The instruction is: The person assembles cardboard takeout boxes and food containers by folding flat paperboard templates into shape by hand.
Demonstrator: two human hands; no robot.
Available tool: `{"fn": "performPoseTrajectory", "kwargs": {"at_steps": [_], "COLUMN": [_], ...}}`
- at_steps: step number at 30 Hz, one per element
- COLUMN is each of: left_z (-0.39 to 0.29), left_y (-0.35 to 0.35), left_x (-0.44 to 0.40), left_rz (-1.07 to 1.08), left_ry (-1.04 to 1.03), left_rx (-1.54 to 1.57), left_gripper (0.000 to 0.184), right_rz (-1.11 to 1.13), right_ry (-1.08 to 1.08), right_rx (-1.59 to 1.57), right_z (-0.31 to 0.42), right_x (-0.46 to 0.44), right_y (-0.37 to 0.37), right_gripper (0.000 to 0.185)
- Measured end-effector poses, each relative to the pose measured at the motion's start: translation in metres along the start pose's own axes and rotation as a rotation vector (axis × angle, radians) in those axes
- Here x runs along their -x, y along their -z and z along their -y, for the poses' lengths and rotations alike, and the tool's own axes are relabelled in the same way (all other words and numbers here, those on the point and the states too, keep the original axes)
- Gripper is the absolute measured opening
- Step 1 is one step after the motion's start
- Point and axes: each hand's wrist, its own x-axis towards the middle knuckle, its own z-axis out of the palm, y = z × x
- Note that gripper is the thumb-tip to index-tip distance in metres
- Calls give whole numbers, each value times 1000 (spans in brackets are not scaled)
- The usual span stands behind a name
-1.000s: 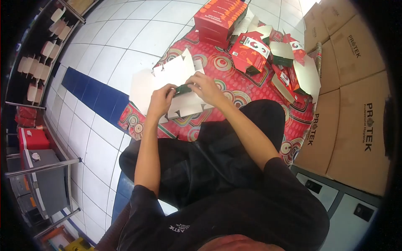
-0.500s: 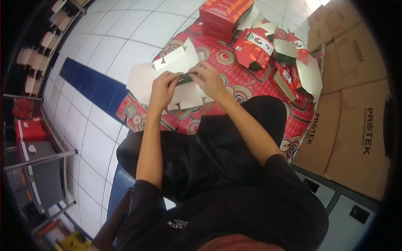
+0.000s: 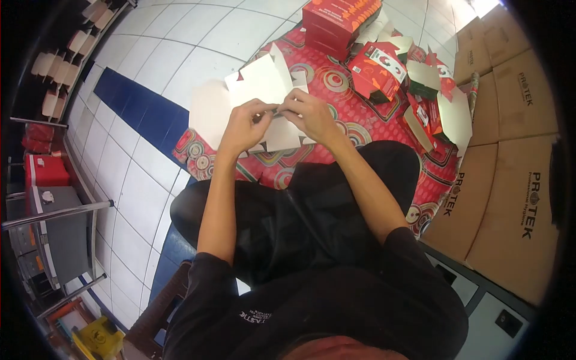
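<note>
An unfolded carton (image 3: 258, 81), white side up, lies on the red patterned mat (image 3: 336, 81) in front of my legs. My left hand (image 3: 247, 125) pinches the left end of a dark flap at the carton's middle. Close beside it, my right hand (image 3: 311, 118) pinches the same flap from the right, fingertips nearly touching the left ones. Fingers hide most of the flap. White side panels and tabs spread out around both hands.
A large red box (image 3: 336, 27) stands at the mat's far end, with several red-and-green cartons (image 3: 378, 71) right of it. Brown PROTEK boxes (image 3: 516, 198) line the right. A shelf rack and a grey case (image 3: 66, 234) stand left.
Both hands have drawn closer together on the flap, and less of its dark side shows. The whole view has shifted slightly, with the mat and boxes appearing further right.
</note>
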Motion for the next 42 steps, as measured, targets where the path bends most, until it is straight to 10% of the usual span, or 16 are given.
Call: {"fn": "performPoseTrajectory", "kwargs": {"at_steps": [8, 12, 17, 22, 24, 32, 42], "left_z": [-44, -58, -31, -23, -21, -22, -14], "left_y": [-14, -26, -34, -39, -47, -29, -51], "left_x": [-4, 0, 12, 4, 5, 1, -2], "left_rz": [-495, -647, -629, -547, -582, -610, -374], "left_ry": [-98, -87, -159, -520, -365, 19, 45], "left_rx": [204, 371, 123, -378, -278, 212, 468], "left_gripper": [13, 18, 30, 35, 37, 25, 31], "right_rz": [-550, -202, -385, -542, -456, -306, -362], "right_ry": [-78, -157, -534, -548, -385, 101, -247], "right_rx": [-245, -415, -830, -882, -228, 182, -212], "right_z": [45, 40, 11, 37, 39, 47, 33], "right_x": [-14, -5, -1, -3, 1, 2, 3], "right_y": [-12, -14, -36, -23, -17, -16, -18], "right_gripper": [68, 78, 19, 18, 19, 34, 26]}}
